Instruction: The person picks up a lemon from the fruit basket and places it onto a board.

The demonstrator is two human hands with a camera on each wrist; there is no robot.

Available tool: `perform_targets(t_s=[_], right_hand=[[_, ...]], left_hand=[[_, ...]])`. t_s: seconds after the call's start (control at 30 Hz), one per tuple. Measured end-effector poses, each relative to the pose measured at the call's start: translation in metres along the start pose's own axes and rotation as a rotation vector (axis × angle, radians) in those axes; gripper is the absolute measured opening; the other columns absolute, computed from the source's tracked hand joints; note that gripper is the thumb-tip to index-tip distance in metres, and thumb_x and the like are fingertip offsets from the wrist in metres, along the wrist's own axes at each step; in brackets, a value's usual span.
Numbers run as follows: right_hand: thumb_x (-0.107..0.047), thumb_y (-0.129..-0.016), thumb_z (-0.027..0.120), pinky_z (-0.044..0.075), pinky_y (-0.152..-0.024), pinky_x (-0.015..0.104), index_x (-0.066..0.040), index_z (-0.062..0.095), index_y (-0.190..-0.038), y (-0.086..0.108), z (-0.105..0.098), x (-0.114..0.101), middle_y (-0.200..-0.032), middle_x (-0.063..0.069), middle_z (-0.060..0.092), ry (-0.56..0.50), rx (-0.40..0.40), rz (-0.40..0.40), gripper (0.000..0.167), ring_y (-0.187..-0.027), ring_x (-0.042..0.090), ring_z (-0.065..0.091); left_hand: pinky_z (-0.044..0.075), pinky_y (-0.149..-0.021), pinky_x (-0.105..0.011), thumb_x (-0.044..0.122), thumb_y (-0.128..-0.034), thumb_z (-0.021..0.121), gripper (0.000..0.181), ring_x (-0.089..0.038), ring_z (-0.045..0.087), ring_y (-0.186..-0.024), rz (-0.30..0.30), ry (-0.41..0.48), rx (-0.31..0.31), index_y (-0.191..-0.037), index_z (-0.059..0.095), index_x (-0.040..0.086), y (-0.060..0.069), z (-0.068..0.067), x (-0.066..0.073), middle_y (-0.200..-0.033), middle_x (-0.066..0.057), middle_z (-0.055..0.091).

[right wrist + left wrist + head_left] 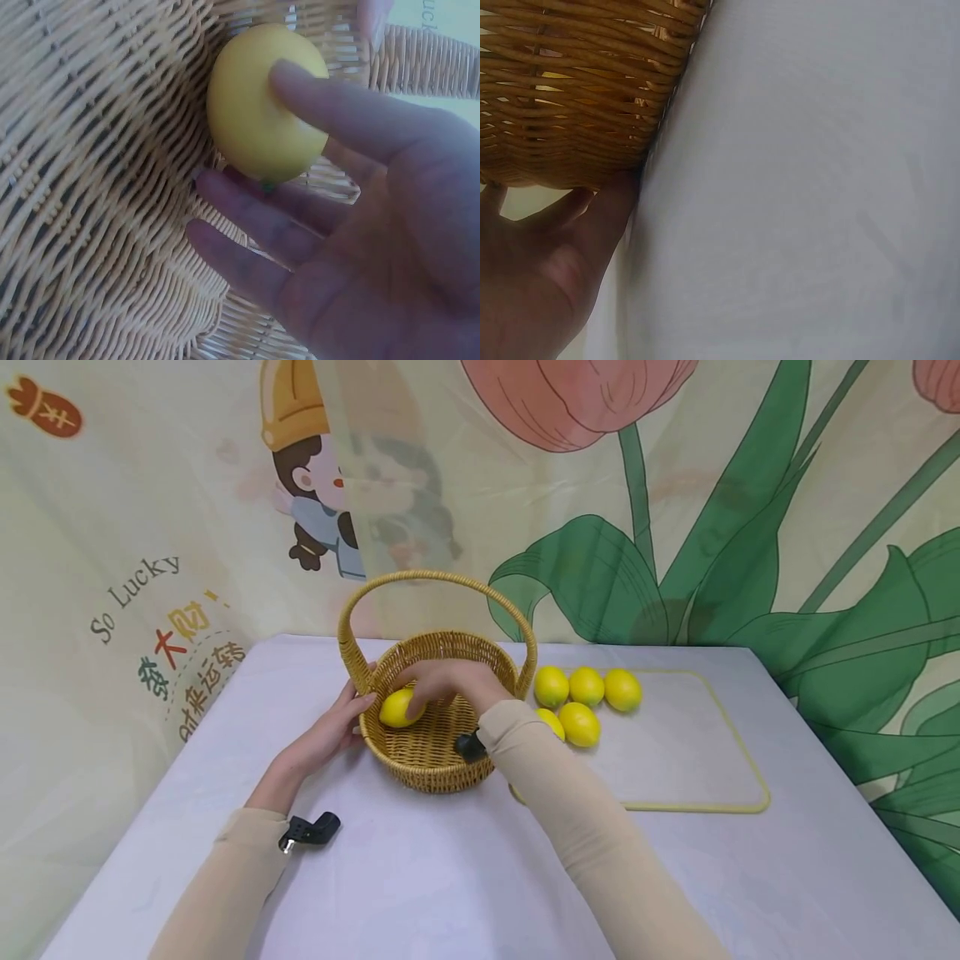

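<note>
A round wicker basket with a tall arched handle stands on the table. My left hand holds the basket's left side, with fingers against the outer wall and a fingertip at the rim; in the left wrist view that hand meets the woven wall from outside. My right hand reaches inside the basket and holds a yellow lemon near its left wall. Up close, the right thumb presses on the lemon, other fingers lie behind and beside it, and the lemon is against or very near the weave.
Several lemons lie right of the basket on a pale board with a yellow edge. My right forearm partly covers one of them. Behind the white-covered table hangs a printed cloth.
</note>
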State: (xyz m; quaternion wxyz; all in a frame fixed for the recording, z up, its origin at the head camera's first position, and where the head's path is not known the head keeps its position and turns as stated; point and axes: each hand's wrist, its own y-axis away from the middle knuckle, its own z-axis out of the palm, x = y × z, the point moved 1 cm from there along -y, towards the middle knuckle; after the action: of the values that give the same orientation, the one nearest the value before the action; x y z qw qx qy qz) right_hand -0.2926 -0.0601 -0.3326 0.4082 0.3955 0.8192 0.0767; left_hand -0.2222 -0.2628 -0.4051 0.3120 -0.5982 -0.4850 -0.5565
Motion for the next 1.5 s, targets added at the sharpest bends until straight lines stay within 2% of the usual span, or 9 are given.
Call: perform_targets(t_s=[0.17,0.3,0.57,0.83,0.97,1.27,1.5], right_hand=[[-0.019,-0.089,0.071,0.050,-0.103,0.045,-0.024,0.052,-0.145,-0.004,0.002,-0.003,-0.146,-0.002,0.049,-0.005,-0.035,-0.001,0.060,-0.118,0.019,0.053],[-0.020,-0.087,0.073,0.048,-0.105,0.047,-0.023,0.052,-0.144,-0.006,0.004,-0.007,-0.145,-0.002,0.050,0.033,-0.049,0.018,0.061,-0.121,0.020,0.052],[-0.027,-0.082,0.077,0.046,-0.108,0.045,-0.027,0.049,-0.146,-0.004,0.006,-0.013,-0.152,-0.004,0.042,0.102,-0.129,0.081,0.070,-0.123,0.020,0.050],[-0.017,-0.083,0.076,0.052,-0.102,0.038,-0.020,0.052,-0.141,0.003,0.004,-0.012,-0.137,0.001,0.048,0.064,-0.218,0.114,0.062,-0.118,0.019,0.053],[-0.018,-0.083,0.075,0.053,-0.101,0.039,-0.020,0.055,-0.135,0.006,0.002,-0.012,-0.129,0.000,0.051,0.094,-0.209,0.088,0.056,-0.114,0.019,0.055],[-0.013,-0.083,0.072,0.053,-0.098,0.036,-0.020,0.056,-0.133,0.023,-0.003,-0.016,-0.130,0.000,0.048,0.187,-0.173,0.012,0.053,-0.111,0.018,0.053],[-0.014,-0.081,0.072,0.053,-0.093,0.031,-0.018,0.052,-0.142,0.029,-0.008,-0.012,-0.131,-0.003,0.050,0.196,-0.149,-0.001,0.065,-0.110,0.018,0.053]], left_hand=[[0.030,-0.115,-0.063,0.043,-0.1075,0.030,0.063,-0.039,0.022,-0.150,0.004,0.002,-0.004,-0.157,-0.008,0.042,0.000,0.000,0.002,-0.169,-0.010,0.001],[0.029,-0.115,-0.063,0.042,-0.1075,0.031,0.063,-0.039,0.019,-0.151,0.005,0.011,-0.007,-0.158,-0.008,0.041,-0.001,0.001,0.003,-0.169,-0.010,0.001],[0.028,-0.115,-0.064,0.041,-0.1078,0.030,0.064,-0.041,0.019,-0.151,0.006,0.012,-0.004,-0.158,-0.009,0.039,0.000,0.000,0.002,-0.168,-0.012,0.001],[0.029,-0.115,-0.062,0.043,-0.1072,0.032,0.066,-0.041,0.022,-0.149,0.010,0.002,0.009,-0.158,-0.010,0.037,0.000,-0.001,0.000,-0.168,-0.012,0.001],[0.028,-0.116,-0.063,0.044,-0.1071,0.032,0.066,-0.041,0.020,-0.151,0.009,-0.001,0.005,-0.158,-0.010,0.038,0.000,-0.001,0.000,-0.168,-0.012,0.001],[0.026,-0.116,-0.063,0.045,-0.1069,0.033,0.066,-0.040,0.019,-0.151,0.019,-0.001,0.004,-0.158,-0.009,0.039,-0.001,0.000,0.001,-0.168,-0.010,0.000],[0.028,-0.116,-0.062,0.044,-0.1069,0.033,0.066,-0.041,0.022,-0.150,0.008,0.000,0.008,-0.158,-0.009,0.040,0.000,0.000,0.001,-0.168,-0.012,0.000]])
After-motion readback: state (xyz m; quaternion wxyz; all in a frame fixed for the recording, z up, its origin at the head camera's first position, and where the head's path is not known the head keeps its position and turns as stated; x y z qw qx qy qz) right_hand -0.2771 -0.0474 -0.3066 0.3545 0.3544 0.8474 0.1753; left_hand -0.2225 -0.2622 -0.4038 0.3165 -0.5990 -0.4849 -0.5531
